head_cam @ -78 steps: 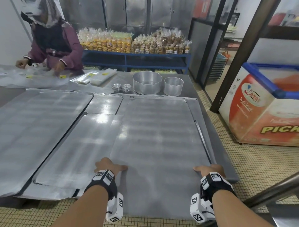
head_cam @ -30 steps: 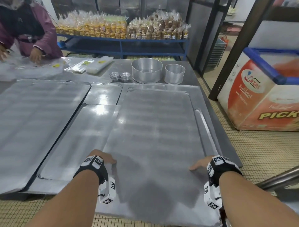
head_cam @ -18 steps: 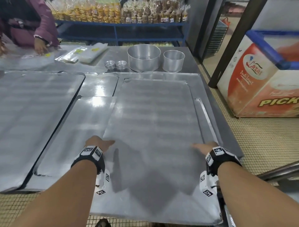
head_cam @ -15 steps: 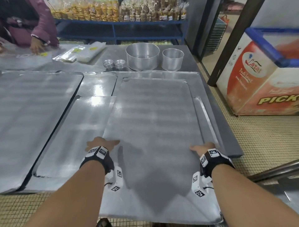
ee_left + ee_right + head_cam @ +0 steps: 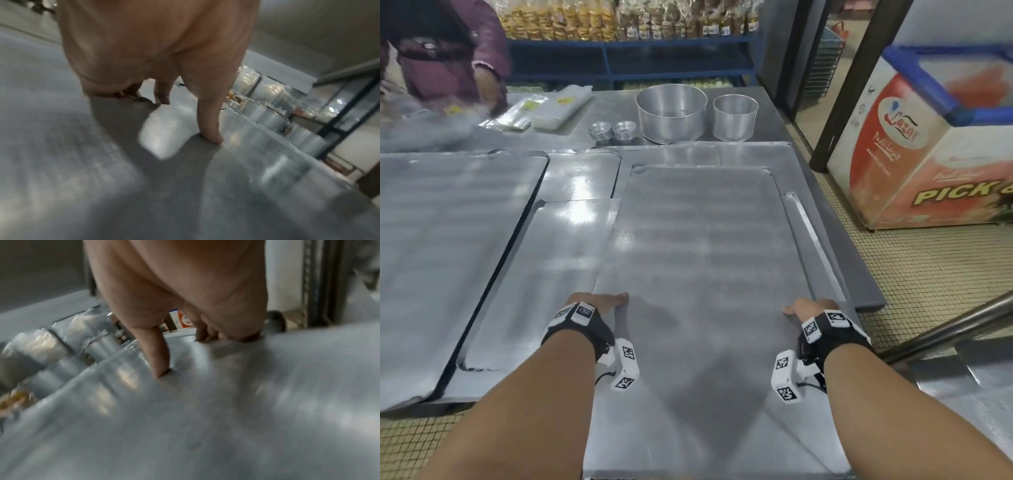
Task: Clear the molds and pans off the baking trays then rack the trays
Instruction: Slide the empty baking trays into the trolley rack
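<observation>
Left hand [image 5: 599, 303] grips the left long edge of the top baking tray [image 5: 702, 274]: thumb [image 5: 209, 126] flat on the upper face, fingers curled under the rim. Right hand [image 5: 808, 308] holds the right long edge likewise, thumb [image 5: 158, 356] on top, fingers folded over the edge. Both wrist views are motion-blurred.

Change noted: against the views from the preceding seconds, the tray's near end now overhangs the table edge well behind both wrists, where earlier it sat further onto the table. It is being drawn toward the person. Its surface is bare, so in my judgement clearing is finished for this tray and racking is the step in hand.

Left of the left hand, a lower tray [image 5: 544, 274] lies partly beneath the held one; further left, a large tray [image 5: 448, 240]. Beyond the hands, past the tray's far end, stand two small molds [image 5: 613, 132], a large round pan [image 5: 671, 111] and a smaller round pan [image 5: 734, 116], all on the table, off the trays. Further left, another person [image 5: 448, 51] handles plastic bags [image 5: 534, 109].
</observation>
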`<state>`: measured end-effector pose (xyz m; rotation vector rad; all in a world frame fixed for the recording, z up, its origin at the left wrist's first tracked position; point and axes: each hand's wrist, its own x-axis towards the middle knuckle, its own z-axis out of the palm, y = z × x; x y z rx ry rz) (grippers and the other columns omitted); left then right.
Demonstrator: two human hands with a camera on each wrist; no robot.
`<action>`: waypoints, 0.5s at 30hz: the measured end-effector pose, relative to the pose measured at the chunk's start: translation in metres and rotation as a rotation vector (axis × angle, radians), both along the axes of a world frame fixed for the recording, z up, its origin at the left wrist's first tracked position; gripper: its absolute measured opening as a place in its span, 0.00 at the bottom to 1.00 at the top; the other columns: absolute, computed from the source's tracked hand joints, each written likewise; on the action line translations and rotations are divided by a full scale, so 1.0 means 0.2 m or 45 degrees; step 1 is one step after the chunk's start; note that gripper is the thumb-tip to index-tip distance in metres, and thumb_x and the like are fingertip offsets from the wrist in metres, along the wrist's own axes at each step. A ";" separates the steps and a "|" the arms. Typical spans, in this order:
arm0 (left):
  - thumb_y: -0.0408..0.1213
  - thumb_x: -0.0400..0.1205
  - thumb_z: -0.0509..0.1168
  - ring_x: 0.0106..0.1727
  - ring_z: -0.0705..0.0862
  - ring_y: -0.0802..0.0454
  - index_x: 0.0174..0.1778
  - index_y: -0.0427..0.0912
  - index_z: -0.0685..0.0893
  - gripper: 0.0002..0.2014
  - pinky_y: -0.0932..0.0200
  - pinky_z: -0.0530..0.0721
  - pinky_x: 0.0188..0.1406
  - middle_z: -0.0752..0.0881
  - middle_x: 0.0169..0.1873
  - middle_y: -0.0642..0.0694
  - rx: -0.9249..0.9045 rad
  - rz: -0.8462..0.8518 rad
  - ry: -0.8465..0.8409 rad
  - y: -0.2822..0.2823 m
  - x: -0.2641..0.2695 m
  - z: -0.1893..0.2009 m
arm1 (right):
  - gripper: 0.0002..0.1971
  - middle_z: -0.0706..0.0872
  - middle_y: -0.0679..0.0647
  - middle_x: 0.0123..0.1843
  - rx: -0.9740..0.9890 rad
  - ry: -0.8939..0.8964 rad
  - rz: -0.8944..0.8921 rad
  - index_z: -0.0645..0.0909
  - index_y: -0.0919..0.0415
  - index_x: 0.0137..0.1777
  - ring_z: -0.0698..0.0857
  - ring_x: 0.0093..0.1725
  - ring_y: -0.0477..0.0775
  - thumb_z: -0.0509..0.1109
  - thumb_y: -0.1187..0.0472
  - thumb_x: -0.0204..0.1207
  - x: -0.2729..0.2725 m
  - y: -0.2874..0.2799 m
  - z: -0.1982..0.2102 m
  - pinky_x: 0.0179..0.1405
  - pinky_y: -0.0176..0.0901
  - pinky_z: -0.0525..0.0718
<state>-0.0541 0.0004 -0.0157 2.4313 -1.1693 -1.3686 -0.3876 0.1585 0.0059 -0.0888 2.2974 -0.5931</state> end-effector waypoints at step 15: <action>0.45 0.66 0.84 0.46 0.85 0.35 0.52 0.31 0.83 0.28 0.49 0.84 0.51 0.87 0.46 0.35 -0.138 0.102 0.297 -0.01 0.31 0.04 | 0.27 0.83 0.64 0.68 -0.306 0.156 -0.469 0.79 0.72 0.67 0.84 0.65 0.63 0.80 0.59 0.72 0.55 0.22 0.06 0.58 0.50 0.81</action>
